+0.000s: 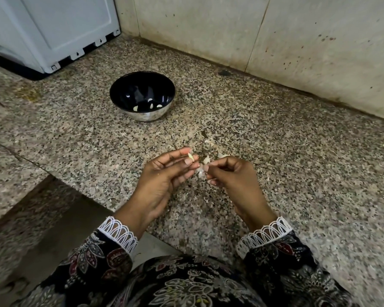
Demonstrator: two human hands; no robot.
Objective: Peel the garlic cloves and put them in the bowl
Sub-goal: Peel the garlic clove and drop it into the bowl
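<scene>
A steel bowl [142, 116] with a dark inside stands on the speckled granite counter [297, 162], and several peeled garlic cloves [152, 105] lie in its bottom. In front of it my left hand [164, 180] pinches a small pale garlic clove [190, 156] between thumb and fingertips. Right beside it my right hand [233, 176] is closed on a thin white piece of garlic skin [201, 171]. More skins and garlic pieces [208, 159] lie on the counter just behind my fingers.
A white appliance [53, 29] stands at the back left. A stained tiled wall [275, 41] closes the counter's far side. The counter edge drops off at the lower left next to my patterned sleeves.
</scene>
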